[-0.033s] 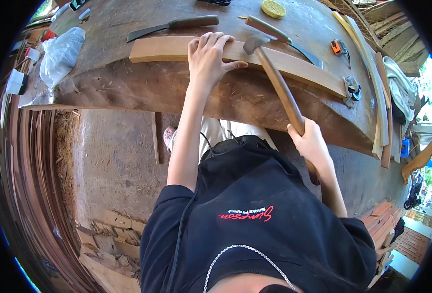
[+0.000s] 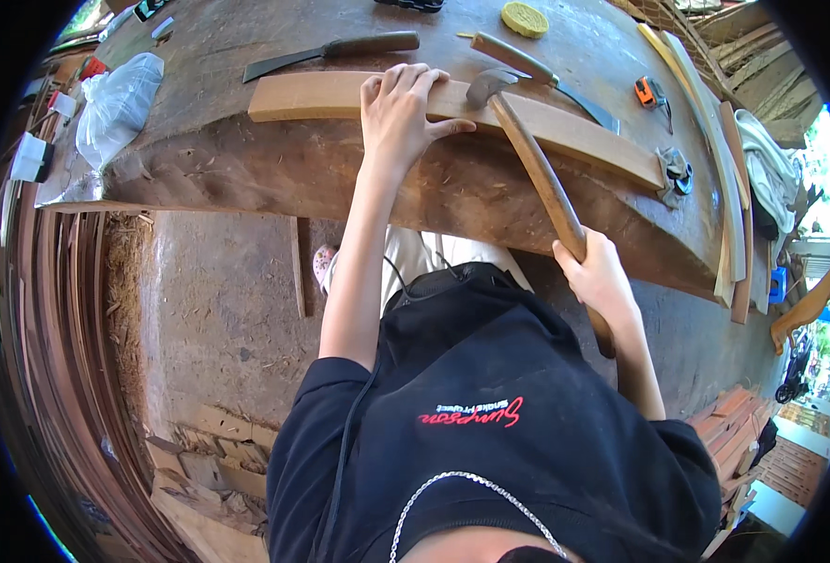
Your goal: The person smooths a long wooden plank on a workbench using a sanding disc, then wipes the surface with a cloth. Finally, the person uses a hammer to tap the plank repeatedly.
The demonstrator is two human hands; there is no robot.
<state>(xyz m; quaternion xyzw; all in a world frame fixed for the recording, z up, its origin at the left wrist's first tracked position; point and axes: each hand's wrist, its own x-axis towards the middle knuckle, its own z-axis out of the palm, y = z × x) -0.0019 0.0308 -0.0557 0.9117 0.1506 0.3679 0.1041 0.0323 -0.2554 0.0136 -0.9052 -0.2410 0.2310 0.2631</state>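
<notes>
A long, squared wooden plank (image 2: 588,139) lies along the near edge of the thick wooden workbench (image 2: 237,174). My left hand (image 2: 398,114) grips it left of its middle, fingers over the top and far edge, thumb stretched to the right. My right hand (image 2: 595,279) is wrapped round the lower handle of a hammer (image 2: 539,174). Its curved metal head is at the plank, just right of my left thumb; whether it touches the wood I cannot tell. Beyond the plank lie two wooden-handled flat-bladed tools, one on the left (image 2: 368,43), another on the right (image 2: 513,56).
A metal fitting (image 2: 678,172) sits at the plank's right end. An orange-black tape measure (image 2: 651,92) and a round yellow block (image 2: 525,19) lie farther back. A tied plastic bag (image 2: 120,108) rests at the bench's left. Long strips (image 2: 715,150) line its right side.
The hammer's head has tilted and dropped very slightly toward the plank. Both hands keep their places.
</notes>
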